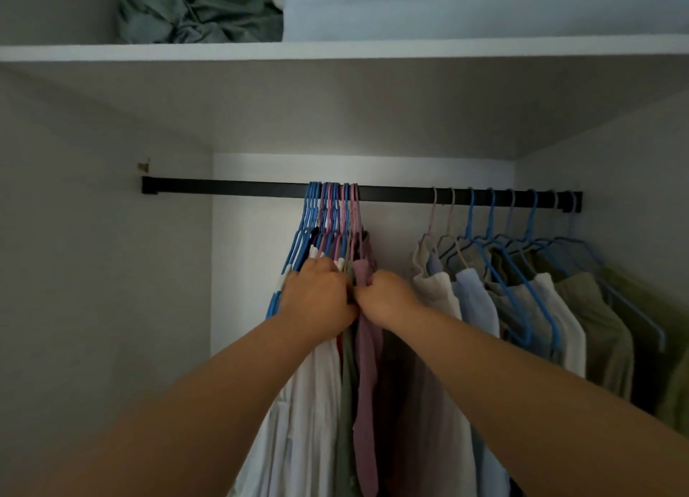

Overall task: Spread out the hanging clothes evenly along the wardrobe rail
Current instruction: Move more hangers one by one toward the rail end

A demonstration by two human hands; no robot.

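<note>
Both grips part bunched clothes (328,366) on black rail (253,190).

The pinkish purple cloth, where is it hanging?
In the head view, the pinkish purple cloth hangs mid-rail at the right edge of the bunched hangers, touching the right hand.

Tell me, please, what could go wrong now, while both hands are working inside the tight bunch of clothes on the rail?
1. The bunched hangers sit packed together; their hooks may tangle, so pulling one could drag its neighbours or lift one off the rail.
2. The left hand and right hand seem to grip fabric, not hangers; the mauve garment might slide off.
3. The spaced clothes at right already fill that end, so spreading further rightward may crowd them.
</note>
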